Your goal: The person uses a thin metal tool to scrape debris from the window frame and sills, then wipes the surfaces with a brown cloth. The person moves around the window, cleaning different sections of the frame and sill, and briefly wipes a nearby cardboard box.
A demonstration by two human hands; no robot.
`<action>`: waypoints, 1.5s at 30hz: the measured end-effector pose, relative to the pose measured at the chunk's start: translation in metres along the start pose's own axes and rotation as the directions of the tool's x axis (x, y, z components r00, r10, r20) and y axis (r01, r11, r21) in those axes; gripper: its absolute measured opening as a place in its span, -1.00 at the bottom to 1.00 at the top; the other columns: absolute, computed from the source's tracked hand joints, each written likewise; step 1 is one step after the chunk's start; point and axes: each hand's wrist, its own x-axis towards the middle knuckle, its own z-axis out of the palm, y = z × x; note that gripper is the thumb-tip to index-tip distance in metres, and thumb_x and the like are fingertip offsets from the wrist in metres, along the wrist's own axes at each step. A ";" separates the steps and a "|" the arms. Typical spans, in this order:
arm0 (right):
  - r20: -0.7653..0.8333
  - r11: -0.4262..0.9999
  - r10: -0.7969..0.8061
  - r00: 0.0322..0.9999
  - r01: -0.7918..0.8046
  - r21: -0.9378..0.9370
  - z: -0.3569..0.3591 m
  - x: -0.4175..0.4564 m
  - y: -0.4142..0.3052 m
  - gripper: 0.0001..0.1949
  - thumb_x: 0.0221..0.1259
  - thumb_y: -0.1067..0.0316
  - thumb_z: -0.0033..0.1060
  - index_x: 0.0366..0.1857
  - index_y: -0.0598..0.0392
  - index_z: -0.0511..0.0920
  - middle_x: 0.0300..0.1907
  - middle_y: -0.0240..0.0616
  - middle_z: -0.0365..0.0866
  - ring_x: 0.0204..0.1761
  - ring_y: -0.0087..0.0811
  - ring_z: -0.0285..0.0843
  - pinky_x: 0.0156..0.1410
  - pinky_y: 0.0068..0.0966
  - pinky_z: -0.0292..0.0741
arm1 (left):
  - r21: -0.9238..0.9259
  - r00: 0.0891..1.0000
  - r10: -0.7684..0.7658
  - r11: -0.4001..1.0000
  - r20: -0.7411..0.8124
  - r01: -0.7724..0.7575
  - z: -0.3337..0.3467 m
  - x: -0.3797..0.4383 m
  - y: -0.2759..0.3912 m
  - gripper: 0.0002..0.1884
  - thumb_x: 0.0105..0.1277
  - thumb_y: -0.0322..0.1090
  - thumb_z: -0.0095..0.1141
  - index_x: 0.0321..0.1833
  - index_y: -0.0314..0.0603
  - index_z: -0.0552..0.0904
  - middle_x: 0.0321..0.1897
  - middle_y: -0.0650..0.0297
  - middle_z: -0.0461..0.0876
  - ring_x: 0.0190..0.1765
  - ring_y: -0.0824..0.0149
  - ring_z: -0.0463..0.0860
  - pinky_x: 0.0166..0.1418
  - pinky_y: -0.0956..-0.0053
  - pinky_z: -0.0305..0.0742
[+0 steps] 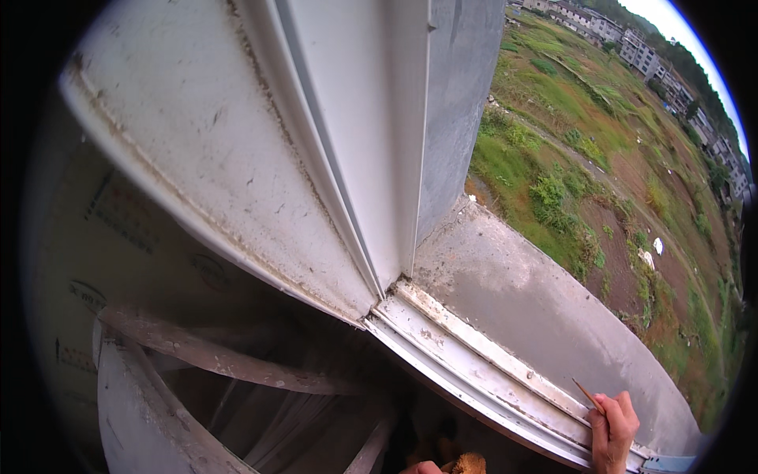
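Observation:
My right hand (614, 422) grips a thin, pointed brown stick (587, 396) above the white window track (456, 349). Its tip points up and left over the concrete ledge, and the hand rests at the right end of the track. At the bottom edge, only a small part of my left hand (423, 468) shows, with a rough orange-brown sponge (469, 464) at its fingers. Dirt and stains mark the grooves of the track. At its left end the white window frame (355, 148) rises, with grime along its seams.
Outside the track lies a wide concrete sill (509, 284), dropping off towards grassy fields (551, 154) and distant buildings (645, 56). A grey pillar (459, 118) stands beside the frame. Below on the inner side, a worn wooden piece (225, 361) and printed boards (124, 219) are in shadow.

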 end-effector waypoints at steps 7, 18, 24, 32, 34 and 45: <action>0.017 0.999 0.013 1.000 -0.012 -0.035 -0.005 0.001 -0.001 -0.81 0.19 0.51 0.15 -0.12 0.16 0.59 -0.33 -0.04 0.55 -0.32 -0.14 0.53 -0.20 -0.38 0.47 | 0.015 0.999 0.025 1.000 -0.022 -0.025 0.000 0.007 0.000 -0.66 0.17 -0.28 0.15 -0.07 -0.24 0.39 -0.10 0.08 0.55 -0.05 0.20 0.58 0.04 0.33 0.51; -0.147 0.980 -0.158 0.976 0.173 0.098 -0.029 -0.011 -0.015 -0.81 0.09 0.55 0.22 -0.19 0.18 0.59 -0.37 -0.09 0.52 -0.36 -0.23 0.52 -0.27 -0.47 0.45 | 0.030 0.987 0.156 0.987 0.049 -0.157 0.021 0.004 -0.025 -0.55 0.13 -0.28 0.18 0.06 -0.22 0.35 0.00 0.09 0.51 0.07 0.15 0.54 0.14 0.24 0.47; 0.340 0.924 -0.323 0.883 0.217 0.315 -0.024 -0.058 -0.036 -0.60 0.01 0.48 0.20 0.00 0.24 0.40 -0.40 -0.14 0.40 -0.44 -0.17 0.47 -0.44 -0.34 0.41 | 0.269 0.982 0.087 0.954 0.169 -0.131 0.068 0.009 -0.031 -0.35 0.11 -0.50 0.22 0.24 -0.28 0.18 0.19 0.06 0.30 0.25 0.26 0.34 0.35 0.32 0.23; 0.450 0.733 -0.434 0.781 0.015 0.681 -0.011 -0.093 -0.003 -0.57 0.32 0.25 0.01 0.16 0.31 0.36 -0.29 -0.16 0.45 -0.30 -0.31 0.51 -0.26 -0.46 0.52 | 0.496 0.961 0.276 0.836 -0.009 -0.236 0.054 -0.008 -0.057 -0.75 0.40 -0.21 -0.09 -0.20 -0.30 0.50 -0.21 0.19 0.51 -0.10 0.37 0.47 0.08 0.49 0.33; 0.579 0.298 -0.386 0.719 -0.496 0.815 -0.018 -0.101 0.031 -0.54 0.40 0.09 -0.08 0.21 0.22 0.39 -0.22 -0.25 0.53 -0.27 -0.47 0.48 -0.13 -0.58 0.49 | 0.426 0.964 0.262 0.869 0.037 -0.252 0.053 -0.014 -0.049 -0.71 0.43 -0.11 -0.13 -0.27 -0.22 0.43 -0.23 0.19 0.52 -0.11 0.33 0.51 0.04 0.42 0.42; 0.279 0.236 -0.234 0.931 -0.224 0.946 0.011 -0.159 0.040 -0.67 0.29 0.38 0.02 0.10 0.24 0.45 -0.03 -0.25 0.54 0.01 -0.46 0.49 0.13 -0.55 0.42 | 0.289 0.923 0.059 0.940 0.379 -0.179 0.121 -0.021 -0.094 -0.61 0.38 0.00 -0.07 -0.44 -0.19 0.45 -0.37 0.12 0.57 -0.23 0.26 0.53 -0.04 0.35 0.38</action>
